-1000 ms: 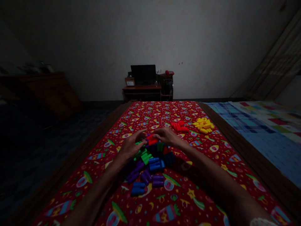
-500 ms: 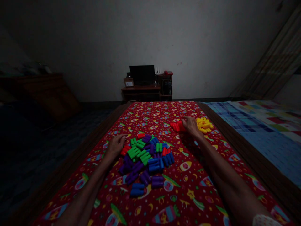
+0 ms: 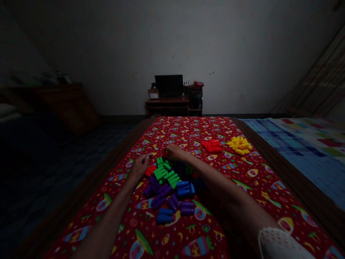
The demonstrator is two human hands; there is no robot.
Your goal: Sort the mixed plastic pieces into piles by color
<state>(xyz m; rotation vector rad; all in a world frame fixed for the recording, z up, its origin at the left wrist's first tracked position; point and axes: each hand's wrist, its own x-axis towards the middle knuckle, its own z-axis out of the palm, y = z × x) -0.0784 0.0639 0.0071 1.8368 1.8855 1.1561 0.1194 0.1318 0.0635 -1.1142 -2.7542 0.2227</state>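
A heap of mixed plastic toy building blocks (image 3: 167, 183) in green, purple, blue and a little red lies on a red printed bedcover (image 3: 242, 187). My right hand (image 3: 175, 153) reaches across from the right, with its curled fingertips on a red block (image 3: 165, 154) at the heap's far edge. My left hand (image 3: 140, 167) rests open at the heap's left side, close to another red block (image 3: 150, 170). My right forearm hides part of the heap. Farther off lie a sorted red block pile (image 3: 211, 145) and a yellow block pile (image 3: 239, 145).
A wooden bed frame edge (image 3: 283, 169) runs along the right, beyond it a blue checked quilt (image 3: 302, 144). A low desk with a dark monitor (image 3: 169, 85) stands against the far wall. The floor to the left lies in shadow.
My right hand has moved from the red pile back to the mixed heap, leaving the red pile uncovered. My left hand has stayed near the heap's left side. The view has shifted slightly.
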